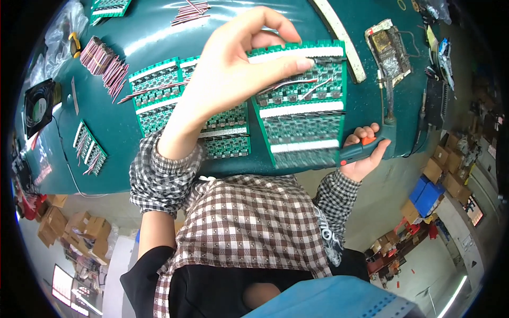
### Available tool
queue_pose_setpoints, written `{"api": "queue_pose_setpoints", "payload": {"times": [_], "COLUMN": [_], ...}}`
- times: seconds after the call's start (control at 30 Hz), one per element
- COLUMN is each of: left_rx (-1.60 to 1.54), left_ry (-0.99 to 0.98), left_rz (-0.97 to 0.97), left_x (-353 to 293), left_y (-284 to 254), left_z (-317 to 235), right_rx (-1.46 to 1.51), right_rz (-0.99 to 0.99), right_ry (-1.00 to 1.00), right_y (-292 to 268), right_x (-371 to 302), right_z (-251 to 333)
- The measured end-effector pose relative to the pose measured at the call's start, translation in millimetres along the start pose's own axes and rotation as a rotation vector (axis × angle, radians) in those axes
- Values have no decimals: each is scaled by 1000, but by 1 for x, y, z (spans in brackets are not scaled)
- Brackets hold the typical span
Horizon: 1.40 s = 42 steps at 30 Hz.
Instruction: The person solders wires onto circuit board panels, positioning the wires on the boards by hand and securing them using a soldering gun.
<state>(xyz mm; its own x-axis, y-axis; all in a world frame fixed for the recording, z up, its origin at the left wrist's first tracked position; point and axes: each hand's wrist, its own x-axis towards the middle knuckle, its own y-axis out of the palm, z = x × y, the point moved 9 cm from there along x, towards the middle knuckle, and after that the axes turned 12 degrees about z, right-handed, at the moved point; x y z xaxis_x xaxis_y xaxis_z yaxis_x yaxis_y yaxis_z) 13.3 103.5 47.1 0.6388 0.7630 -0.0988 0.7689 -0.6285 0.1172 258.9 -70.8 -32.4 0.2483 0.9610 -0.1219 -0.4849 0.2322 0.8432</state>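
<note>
My left hand [228, 71] grips the top edge of a green circuit board panel [302, 126], thumb across its front and fingers behind. The panel is raised and tilted, its lower part blurred. White and black strips run across it, and a few thin red, black and white wires lie on its upper rows. At the right, my right hand [366, 153] is closed around a teal soldering gun [388, 132] with an orange trigger. The gun's metal tip points away from me, toward a grimy metal tray [388, 50] with dark residue. My left forearm partly covers other board panels [155, 95] on the table.
Bundled red and white wires [101, 57] lie at the left, with loose wires [190, 13] farther back. A small board [89, 148] and a black fan [40, 107] with its cable sit at the left edge. A long pale curved strip [339, 40] lies behind the raised panel.
</note>
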Motion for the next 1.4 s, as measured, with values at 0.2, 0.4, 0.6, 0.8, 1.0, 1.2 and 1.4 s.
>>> {"api": "queue_pose_setpoints", "payload": {"times": [0.2, 0.4, 0.6, 0.8, 1.0, 1.2, 1.4], "left_rx": [-341, -309, -303, -333, -289, -281, -299], "left_ry": [-21, 36, 81, 73, 63, 53, 48], "left_rz": [15, -36, -40, -54, -69, -70, -64], "left_x": [-22, -35, -41, -42, -42, -41, -40], "left_y": [-12, -16, -20, -21, -23, -23, -21], "left_z": [-9, -25, -33, -31, -29, -28, -26], "right_rx": [18, -39, -161, -175, -164, -133, -212], "right_rz": [-75, -98, -179, -178, -165, -131, -208], "right_ry": [-58, -38, -46, -45, -54, -42, -57], "right_y": [-13, -22, -26, -28, -27, -27, -28], "right_x": [-4, -2, -3, -3, -3, -2, -4], "right_z": [0, 3, 7, 8, 8, 8, 9]}}
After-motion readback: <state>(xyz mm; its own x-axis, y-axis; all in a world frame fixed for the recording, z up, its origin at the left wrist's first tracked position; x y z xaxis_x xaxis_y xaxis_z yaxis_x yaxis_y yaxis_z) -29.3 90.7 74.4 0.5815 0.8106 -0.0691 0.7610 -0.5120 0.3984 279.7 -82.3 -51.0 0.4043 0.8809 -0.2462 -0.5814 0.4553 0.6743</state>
